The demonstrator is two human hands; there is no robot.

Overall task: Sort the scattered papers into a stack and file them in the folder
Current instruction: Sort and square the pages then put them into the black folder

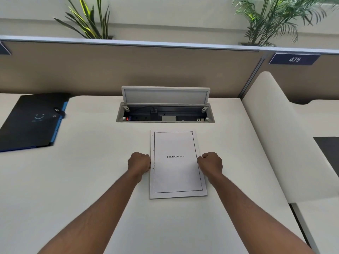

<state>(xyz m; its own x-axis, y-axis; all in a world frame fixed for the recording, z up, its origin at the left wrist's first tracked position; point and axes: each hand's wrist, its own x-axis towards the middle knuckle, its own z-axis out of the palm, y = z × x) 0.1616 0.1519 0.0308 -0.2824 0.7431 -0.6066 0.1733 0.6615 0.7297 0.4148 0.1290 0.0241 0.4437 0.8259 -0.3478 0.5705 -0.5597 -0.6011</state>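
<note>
A neat stack of white papers point(177, 173) lies flat in the middle of the desk, its top sheet framed by a black line and headed BIBLIOGRAPHY. My left hand point(139, 162) presses against the stack's left edge with fingers curled. My right hand point(211, 162) does the same at the right edge. I cannot see whether the fingertips reach under the sheets. A black folder point(31, 121) with a blue spine edge and a button clasp lies shut at the far left of the desk, well away from both hands.
An open cable box point(165, 111) with sockets and a raised lid sits in the white desk point(91, 171) just beyond the papers. A beige partition point(128, 70) closes the back. A cream divider point(275, 134) rises on the right. Plants stand behind the partition.
</note>
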